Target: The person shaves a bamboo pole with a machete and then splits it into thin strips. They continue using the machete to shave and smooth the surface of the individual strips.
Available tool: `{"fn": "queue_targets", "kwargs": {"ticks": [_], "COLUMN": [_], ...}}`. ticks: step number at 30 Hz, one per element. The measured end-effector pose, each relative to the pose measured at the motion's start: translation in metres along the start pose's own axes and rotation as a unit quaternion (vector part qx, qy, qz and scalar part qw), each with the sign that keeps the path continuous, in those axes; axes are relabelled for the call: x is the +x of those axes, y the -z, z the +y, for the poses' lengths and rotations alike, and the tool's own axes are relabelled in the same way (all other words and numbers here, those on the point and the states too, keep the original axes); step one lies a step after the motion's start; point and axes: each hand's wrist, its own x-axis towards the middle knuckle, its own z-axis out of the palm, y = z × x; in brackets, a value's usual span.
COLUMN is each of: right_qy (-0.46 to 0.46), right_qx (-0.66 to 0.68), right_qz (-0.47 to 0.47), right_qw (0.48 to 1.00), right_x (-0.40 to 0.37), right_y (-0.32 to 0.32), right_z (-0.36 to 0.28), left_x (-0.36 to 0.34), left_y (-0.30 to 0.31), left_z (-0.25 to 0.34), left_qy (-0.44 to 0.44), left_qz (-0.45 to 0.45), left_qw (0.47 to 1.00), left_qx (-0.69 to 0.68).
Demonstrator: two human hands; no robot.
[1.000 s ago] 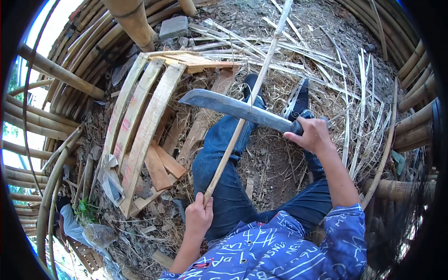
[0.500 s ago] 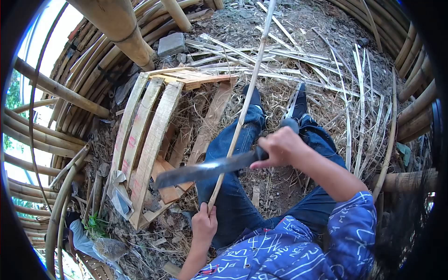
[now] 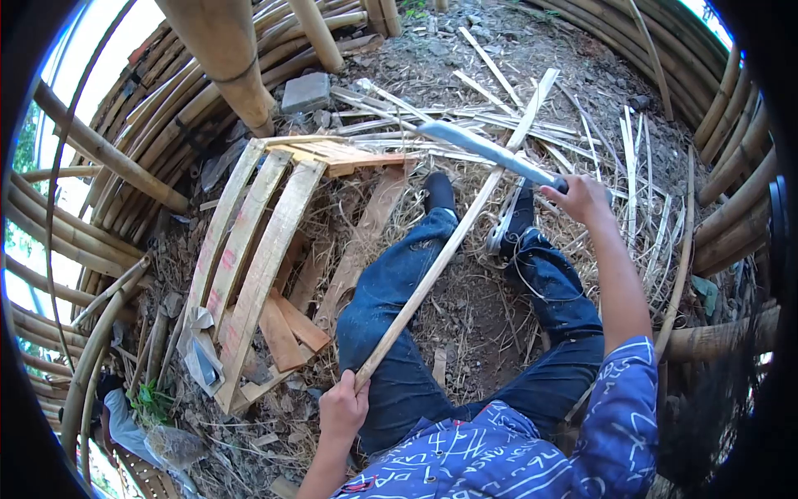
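Note:
My left hand [image 3: 343,408] is closed around the near end of a long bamboo strip [image 3: 432,273], by my left thigh. The strip slants up and away to the right, across my leg and past my shoes. In my right hand [image 3: 579,200] is the dark handle of a machete [image 3: 486,150], held out in front with the arm stretched. Its broad blade points left and crosses over the strip toward the far end.
A slatted wooden crate [image 3: 274,266] lies at my left, with loose boards inside. Split bamboo strips [image 3: 499,116] litter the ground ahead. A grey block [image 3: 306,93] sits beside a thick bamboo post [image 3: 229,66]. Stacked bamboo poles [image 3: 744,208] line the right side.
The machete has moved away from me along the strip, from near my left hand to its far part. The strip has swung lower, its far end now in view.

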Motion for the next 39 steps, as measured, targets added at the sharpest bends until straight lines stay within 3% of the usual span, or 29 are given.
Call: {"fn": "queue_targets", "kwargs": {"ticks": [5,7,9,12,15,19,20,22,27,30,34,37,39], "right_qy": [0.035,0.024,0.141,0.269,0.310,0.292,0.227,0.000,0.016,0.047,0.052,0.200,0.217], "right_qx": [-0.004,0.134,0.087,0.069,0.030,-0.020,-0.037,0.101,-0.010,0.062,0.215,0.149,0.094], "right_qz": [0.091,-0.003,0.062,0.060,0.065,0.016,0.034,-0.038,0.009,0.108,0.010,0.118,0.108], "right_qw": [0.995,0.991,0.984,0.959,0.948,0.956,0.973,0.994,1.000,0.991,0.975,0.961,0.966], "right_x": [-0.006,-0.021,-0.040,-0.059,-0.059,-0.028,-0.015,0.011,0.008,-0.008,-0.030,-0.046,-0.049], "right_y": [-0.009,-0.003,-0.011,-0.019,-0.025,-0.016,-0.018,-0.009,-0.003,-0.016,-0.016,-0.024,-0.016], "right_z": [-0.010,-0.036,-0.058,-0.084,-0.090,-0.069,-0.059,-0.034,-0.020,-0.023,-0.040,-0.052,-0.056], "left_x": [0.000,0.001,0.002,0.002,-0.001,0.000,0.001,-0.001,0.004,0.003,0.008,0.007,0.002], "left_y": [-0.004,-0.005,-0.006,-0.009,-0.013,-0.011,-0.011,-0.009,-0.001,-0.002,-0.009,-0.014,-0.016], "left_z": [-0.002,-0.001,0.000,-0.001,-0.011,-0.017,-0.018,-0.020,-0.012,-0.017,-0.021,-0.027,-0.033], "left_qy": [0.004,0.014,0.014,0.013,0.005,-0.005,-0.006,-0.001,0.004,0.009,-0.008,0.010,0.010], "left_qz": [0.008,0.011,0.013,0.022,0.038,0.036,0.035,0.029,0.012,0.008,0.023,0.016,0.017], "left_qw": [1.000,0.999,0.999,0.998,0.998,0.998,0.998,0.999,1.000,1.000,0.998,0.996,0.996], "left_qx": [-0.004,-0.034,-0.041,-0.054,-0.051,-0.047,-0.051,-0.031,0.005,0.003,-0.050,-0.088,-0.087]}}
